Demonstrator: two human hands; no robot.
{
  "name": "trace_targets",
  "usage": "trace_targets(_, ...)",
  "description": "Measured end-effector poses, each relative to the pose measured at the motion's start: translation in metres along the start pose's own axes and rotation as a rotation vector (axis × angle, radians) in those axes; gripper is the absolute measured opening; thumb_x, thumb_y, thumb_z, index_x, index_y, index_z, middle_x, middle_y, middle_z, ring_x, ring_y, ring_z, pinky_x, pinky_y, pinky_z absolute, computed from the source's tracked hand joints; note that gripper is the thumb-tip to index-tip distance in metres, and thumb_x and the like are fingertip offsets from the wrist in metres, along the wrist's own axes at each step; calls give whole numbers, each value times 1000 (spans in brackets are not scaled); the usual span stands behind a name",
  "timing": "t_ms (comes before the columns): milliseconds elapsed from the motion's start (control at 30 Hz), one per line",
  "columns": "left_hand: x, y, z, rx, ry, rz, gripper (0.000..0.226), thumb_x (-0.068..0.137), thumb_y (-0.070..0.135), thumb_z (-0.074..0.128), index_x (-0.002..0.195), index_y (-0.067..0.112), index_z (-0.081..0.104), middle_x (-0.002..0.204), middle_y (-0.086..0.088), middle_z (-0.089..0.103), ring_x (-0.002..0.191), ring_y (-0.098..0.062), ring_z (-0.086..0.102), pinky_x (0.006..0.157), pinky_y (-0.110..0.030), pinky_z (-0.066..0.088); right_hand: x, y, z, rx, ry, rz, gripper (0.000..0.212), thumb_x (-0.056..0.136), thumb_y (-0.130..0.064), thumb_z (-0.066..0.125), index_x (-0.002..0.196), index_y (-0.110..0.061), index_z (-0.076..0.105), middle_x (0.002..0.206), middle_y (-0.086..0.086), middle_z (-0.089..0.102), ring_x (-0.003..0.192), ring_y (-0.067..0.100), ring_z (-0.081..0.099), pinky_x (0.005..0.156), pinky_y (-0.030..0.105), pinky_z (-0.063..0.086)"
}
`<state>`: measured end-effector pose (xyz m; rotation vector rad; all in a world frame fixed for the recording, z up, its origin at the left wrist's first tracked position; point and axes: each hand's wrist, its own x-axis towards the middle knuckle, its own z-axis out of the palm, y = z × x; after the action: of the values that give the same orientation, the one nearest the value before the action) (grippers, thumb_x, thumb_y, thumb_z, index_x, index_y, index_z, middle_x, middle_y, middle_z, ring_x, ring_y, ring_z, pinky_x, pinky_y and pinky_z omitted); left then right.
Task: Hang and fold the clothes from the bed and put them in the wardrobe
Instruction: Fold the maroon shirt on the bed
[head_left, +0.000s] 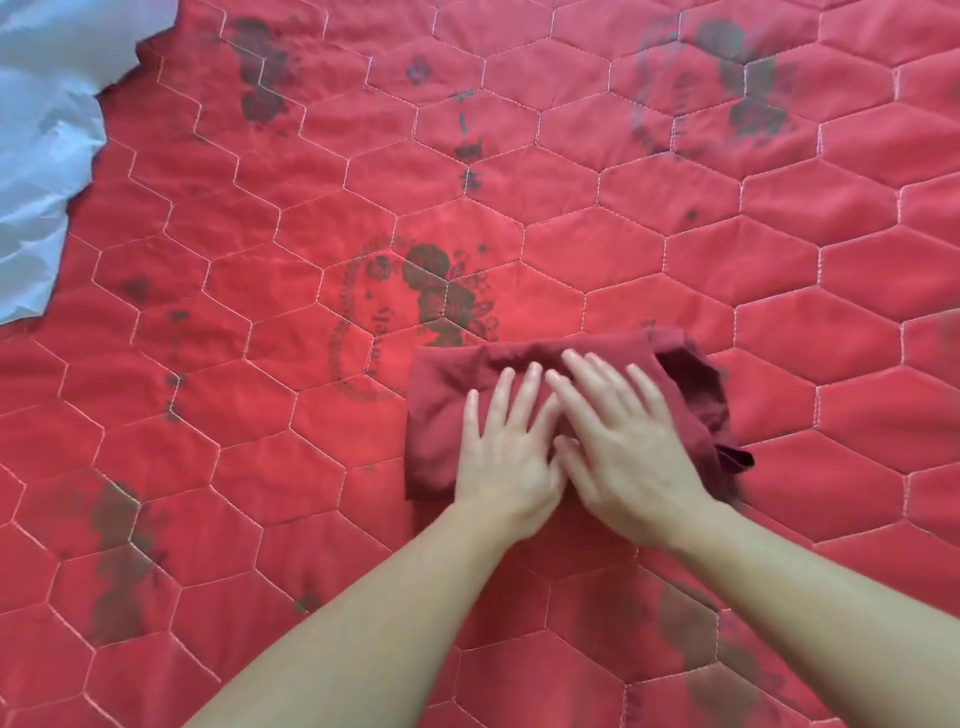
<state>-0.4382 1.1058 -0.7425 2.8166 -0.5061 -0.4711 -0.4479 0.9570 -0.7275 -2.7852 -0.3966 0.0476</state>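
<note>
Lay folded on the bed (260, 441), the dark red garment (452, 415), long axis left-to-right. Pressed flat beneath left hand (506, 457) and right hand (631, 467), fingers straight, gripping nothing; ragged end rightward, nearer the right.

place: bedroom | evidence: red quilted bedspread (675, 270), pale blue cloth (41, 156)

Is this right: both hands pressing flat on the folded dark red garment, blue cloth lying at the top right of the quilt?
Not quite. The blue cloth lies at the top left of the quilt, as the head view shows. The rest holds: left hand and right hand press flat on the folded dark red garment.
</note>
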Motion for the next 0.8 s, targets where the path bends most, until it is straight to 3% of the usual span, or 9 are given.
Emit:
trace_targets(100,8,-7,8,15,-96,-113,73,85,54,4,155,33,4,164,4,-4,151,-18,-5,119,-50,-2,-7,16,19,-84,-192,92,63,94,-45,33,149,-14,36,158,7,30,145,24,28,117,47,20)
trace_targets(200,12,-10,8,55,-122,-104,74,84,61,0,154,37,-3,164,4,-10,150,-15,-10,119,-48,-5,-7,41,22,-167,-275,127,66,95,-50,27,152,-17,29,160,5,24,147,21,23,117,49,20)
trace_targets(300,12,-6,5,58,-114,-119,74,87,58,7,156,32,6,164,-3,-1,151,-21,-1,120,-52,2,-4,39,16,-188,-283,133,65,96,-48,25,152,-15,30,160,6,24,148,21,23,118,48,19)
trace_targets(400,3,8,-4,-2,48,-63,64,90,42,30,150,22,35,159,-10,28,147,-27,26,115,-56,24,-14,22,5,-126,-179,144,62,95,-39,32,149,-9,34,159,10,27,147,23,25,118,47,16)
trace_targets(467,-6,12,-8,-148,148,-79,61,88,35,36,147,23,39,158,-5,30,146,-23,26,116,-51,23,-26,6,1,-46,-110,92,60,93,-32,37,147,-6,38,157,10,31,145,22,28,118,46,18)
trace_targets(533,-14,3,-13,-297,202,-299,61,87,37,43,147,26,37,158,-1,28,146,-20,22,115,-46,19,-33,-12,2,18,-95,54,60,91,-30,40,146,-6,40,156,10,33,144,22,30,116,46,21)
trace_targets(633,-28,-21,-16,-436,139,-759,64,92,38,56,149,29,30,158,2,23,145,-20,19,113,-46,19,-32,-28,18,28,-182,113,62,92,-37,39,147,-9,40,156,7,34,144,21,32,116,43,20)
trace_targets(800,-41,-41,-24,-759,142,-876,73,85,33,69,147,15,34,144,-6,41,134,-23,39,112,-32,28,-24,-30,30,-22,-304,194,74,86,-46,42,150,-10,34,158,7,29,146,23,28,117,44,17)
